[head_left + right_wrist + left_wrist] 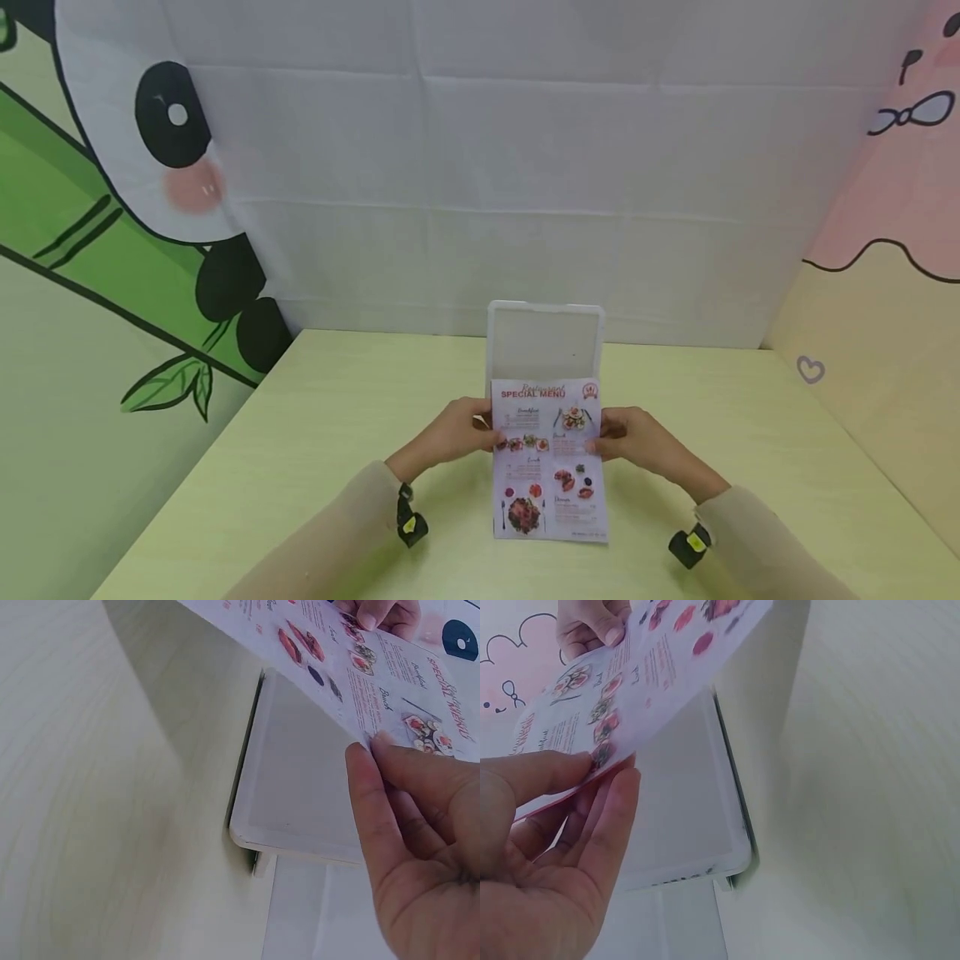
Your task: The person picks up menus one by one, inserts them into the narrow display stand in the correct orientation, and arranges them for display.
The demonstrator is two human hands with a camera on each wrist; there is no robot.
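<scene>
A printed menu sheet [551, 467] headed "Special Menu" is held up between both hands. My left hand [455, 431] pinches its left edge, thumb on the printed face and fingers behind, as the left wrist view shows with the left hand [555, 832]. On the opposite edge my right hand [637, 439] pinches the paper the same way; in the right wrist view the right hand [424, 832] has its thumb on the print. Behind the menu is a white-framed flat panel [545, 343], its lower part hidden by the paper. The wrist views show the panel [679, 810] apart from the sheet.
The pale yellow table [360, 383] extends around the hands. A white cloth backdrop [517, 167] hangs at its back edge. Painted walls stand on both sides, with a panda [172, 117] at the left and a pink figure [885, 183] at the right.
</scene>
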